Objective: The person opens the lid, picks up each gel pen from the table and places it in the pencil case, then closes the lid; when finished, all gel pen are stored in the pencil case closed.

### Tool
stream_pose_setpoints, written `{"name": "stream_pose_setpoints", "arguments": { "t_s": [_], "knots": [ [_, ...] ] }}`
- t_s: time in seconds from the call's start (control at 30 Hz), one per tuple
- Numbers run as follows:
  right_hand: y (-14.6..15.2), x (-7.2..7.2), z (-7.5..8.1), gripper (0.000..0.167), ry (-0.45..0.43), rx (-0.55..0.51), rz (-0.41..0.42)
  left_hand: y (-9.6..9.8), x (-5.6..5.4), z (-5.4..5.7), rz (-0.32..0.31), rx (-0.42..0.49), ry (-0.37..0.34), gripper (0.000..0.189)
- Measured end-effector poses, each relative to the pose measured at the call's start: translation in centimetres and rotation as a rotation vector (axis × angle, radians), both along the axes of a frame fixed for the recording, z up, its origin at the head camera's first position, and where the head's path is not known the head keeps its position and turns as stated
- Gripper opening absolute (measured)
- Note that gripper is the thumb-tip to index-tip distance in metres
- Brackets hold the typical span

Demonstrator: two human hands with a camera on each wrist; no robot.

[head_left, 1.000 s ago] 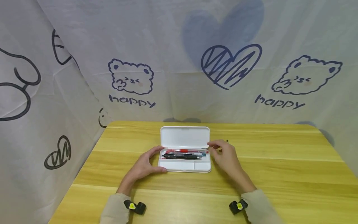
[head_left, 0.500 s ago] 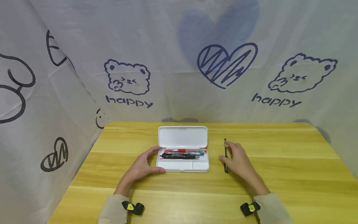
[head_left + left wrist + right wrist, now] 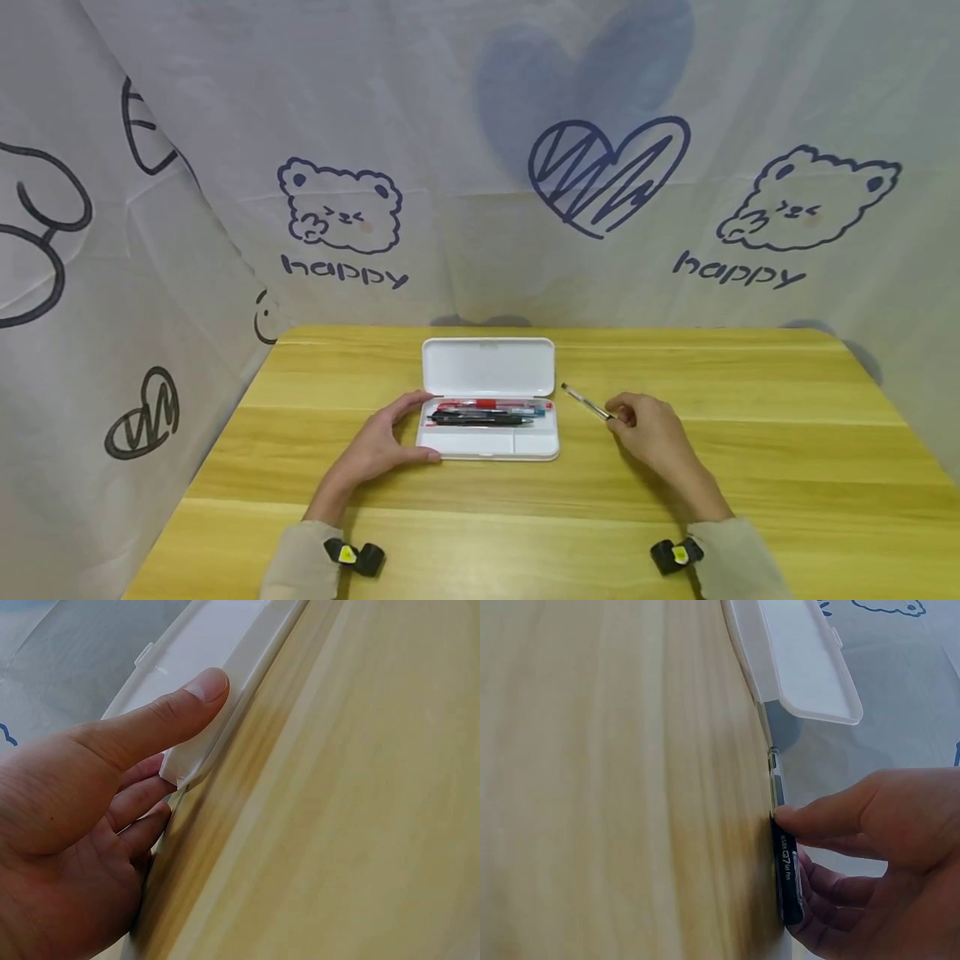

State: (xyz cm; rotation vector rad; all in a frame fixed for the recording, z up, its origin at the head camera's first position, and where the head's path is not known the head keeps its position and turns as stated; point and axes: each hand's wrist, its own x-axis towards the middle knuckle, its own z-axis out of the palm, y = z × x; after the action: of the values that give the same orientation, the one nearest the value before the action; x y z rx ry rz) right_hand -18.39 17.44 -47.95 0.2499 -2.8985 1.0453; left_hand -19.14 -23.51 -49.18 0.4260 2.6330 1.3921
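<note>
A white pencil case (image 3: 536, 443) lies with its lid (image 3: 488, 367) raised at the back. Inside its rear compartment are a black pen (image 3: 480, 419) and red and clear pens (image 3: 491, 404). My left hand (image 3: 378, 446) grips the case's left end, the thumb (image 3: 169, 720) at the front edge and the fingers around the side. To the right of the case, my right hand (image 3: 652, 433) pinches a clear-and-black gel pen (image 3: 784, 859) between thumb and fingers. In the head view the pen slants, its far tip toward the case; part of it is behind the fingers.
A wooden table (image 3: 480, 533) lies under everything. At its back hangs a pale cloth (image 3: 465, 275) printed with bears and hearts, and more cloth (image 3: 172, 317) drapes down the left side. Black wrist cameras (image 3: 356, 557) sit on both sleeves.
My right hand moved from the case's right end to the gel pen on the table, took hold of it and turned it toward the case. My left hand stayed on the pencil case.
</note>
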Motion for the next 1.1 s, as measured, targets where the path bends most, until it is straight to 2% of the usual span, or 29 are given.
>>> {"name": "stream_pose_setpoints", "arguments": {
  "t_s": [0.17, 0.37, 0.43, 0.63, 0.77, 0.83, 0.93, 1.1],
  "knots": [
    [0.1, 0.0, -0.2, 0.005, -0.006, -0.008, -0.012, -0.1, -0.1, -0.1, -0.005, -0.006, 0.004, 0.091],
    [0.3, -0.2, -0.3, 0.013, -0.035, -0.104, -0.035, -0.1, -0.1, -0.1, -0.01, -0.004, 0.006, 0.09],
    [0.4, -0.2, -0.1, 0.016, -0.015, -0.157, -0.035, -0.1, -0.1, -0.2, -0.01, -0.001, 0.005, 0.09],
    [0.3, -0.2, 1.1, 0.025, 0.148, -0.357, -0.057, -0.1, -0.2, -0.2, -0.012, -0.006, 0.011, 0.09],
    [-0.1, -0.4, 2.0, 0.026, 0.184, -0.56, 0.001, -0.2, -0.1, -0.3, -0.004, -0.008, 0.017, 0.091],
    [-0.4, -0.4, 2.2, 0.024, 0.193, -0.617, 0.026, -0.2, -0.1, -0.2, 0.0, -0.009, 0.015, 0.091],
    [-0.7, -0.4, 2.2, 0.019, 0.206, -0.621, 0.023, -0.1, -0.1, -0.2, -0.003, -0.012, 0.012, 0.091],
    [-1.8, -0.7, 1.7, 0.018, 0.194, -0.547, -0.012, -0.1, -0.1, -0.3, -0.005, -0.008, 0.01, 0.092]
  ]
}}
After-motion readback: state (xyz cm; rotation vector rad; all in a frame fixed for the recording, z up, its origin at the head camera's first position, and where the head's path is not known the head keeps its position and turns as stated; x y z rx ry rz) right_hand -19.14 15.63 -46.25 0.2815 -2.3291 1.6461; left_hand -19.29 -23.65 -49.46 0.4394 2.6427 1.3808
